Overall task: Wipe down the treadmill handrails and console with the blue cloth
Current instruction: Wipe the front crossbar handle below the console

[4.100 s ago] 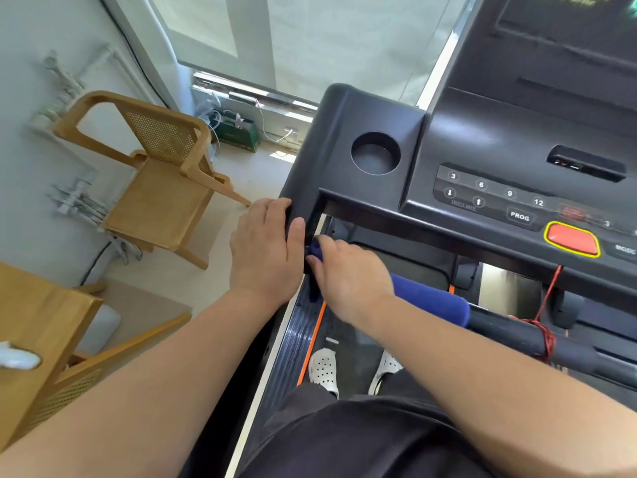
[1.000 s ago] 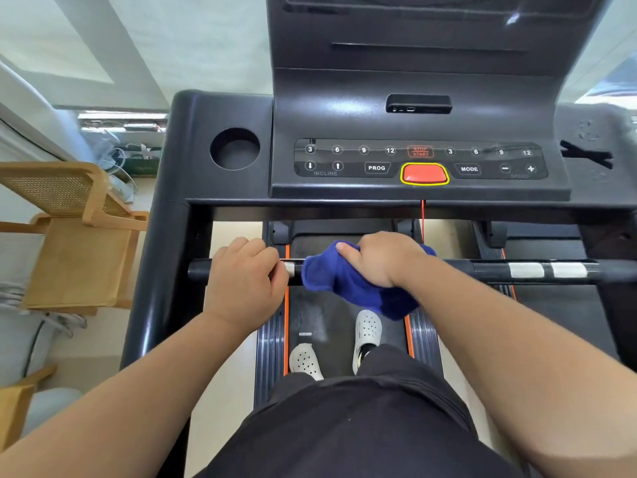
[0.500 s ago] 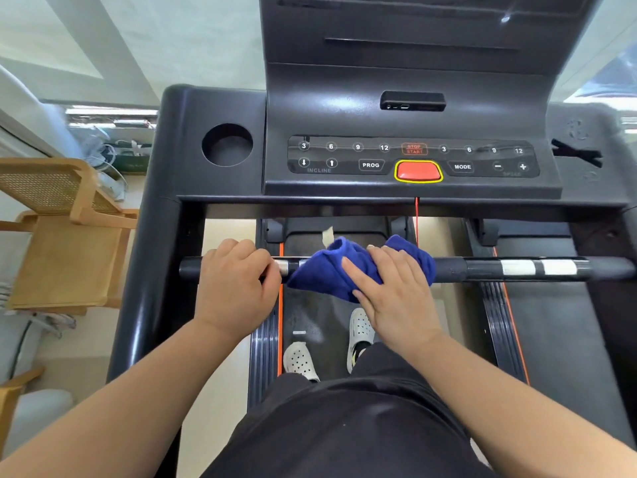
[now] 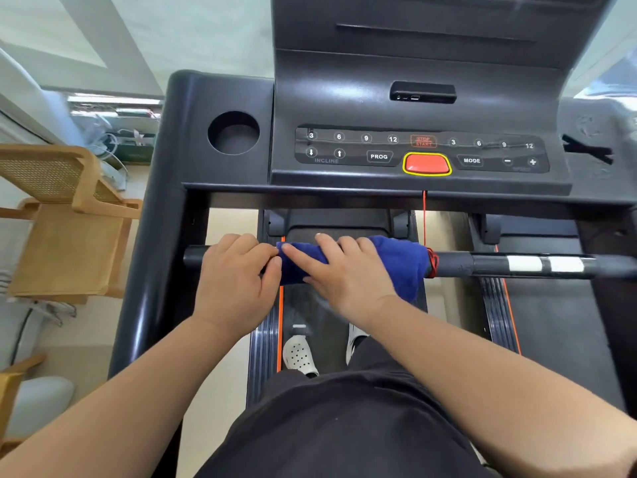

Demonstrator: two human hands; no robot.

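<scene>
Within half a second the blue cloth (image 4: 400,260) had gone from a bunched wad to lying spread along the handrail (image 4: 482,265), its 3 o'clock edge at the red cord (image 4: 424,219). The right hand (image 4: 348,274) pressed it with a flat-fingered grip, nearer 9 o'clock. The left hand (image 4: 238,281) kept its grip curled round the bare bar. The rail wipe seemed underway.

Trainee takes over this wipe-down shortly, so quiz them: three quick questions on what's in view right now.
1. True or false: the blue cloth lies draped over the crossbar.
2. The left hand grips: A the crossbar, B the cup holder, C the red button.
3. Fill in: the right hand presses the cloth onto the ____.
Key: 1 true; 2 A; 3 crossbar.
</scene>
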